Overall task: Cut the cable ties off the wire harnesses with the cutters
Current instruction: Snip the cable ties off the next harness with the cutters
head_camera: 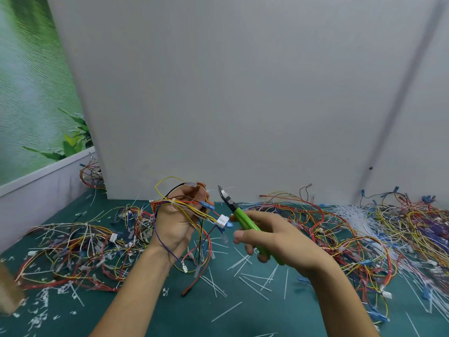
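The right hand [274, 235] hides much of the cutters' [237, 212] green handles.

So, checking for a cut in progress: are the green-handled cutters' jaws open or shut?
Shut: the green-handled cutters show handles pressed together, blades meeting at one tip.
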Tool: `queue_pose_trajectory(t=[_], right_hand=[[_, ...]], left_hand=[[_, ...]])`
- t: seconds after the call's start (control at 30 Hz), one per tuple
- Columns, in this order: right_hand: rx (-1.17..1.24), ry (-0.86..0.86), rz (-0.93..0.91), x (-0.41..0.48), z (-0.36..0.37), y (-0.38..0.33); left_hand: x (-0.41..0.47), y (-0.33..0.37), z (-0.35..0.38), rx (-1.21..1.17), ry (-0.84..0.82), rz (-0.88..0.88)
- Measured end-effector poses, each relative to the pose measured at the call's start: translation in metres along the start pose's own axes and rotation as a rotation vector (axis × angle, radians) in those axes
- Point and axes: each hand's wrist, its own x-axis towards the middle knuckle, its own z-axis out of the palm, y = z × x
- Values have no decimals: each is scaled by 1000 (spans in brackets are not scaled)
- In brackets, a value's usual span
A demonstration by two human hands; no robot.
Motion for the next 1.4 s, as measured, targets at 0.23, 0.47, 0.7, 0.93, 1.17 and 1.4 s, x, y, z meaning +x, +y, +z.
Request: queue_pose_trajectory(t=[0.23, 0.47, 0.7, 0.93, 1.17, 1.4], right_hand=[[275, -205, 40, -3, -2, 1], [358, -259, 18, -2, -1, 1], [294, -233, -50, -3, 0, 0], [289, -212, -38, -3, 3, -3], [255, -187, -16, -2, 6, -3], [223, -149, -46, 1, 11, 0]], left_hand=[[-1, -1, 1, -48, 31, -39], [-2, -1, 5, -20, 75, -80], [-2, -5, 2, -24, 44, -112], [-5, -2, 5, -4, 48, -151], [-8, -1, 7, 124, 1, -187], [-7, -2, 5, 111, 15, -212]])
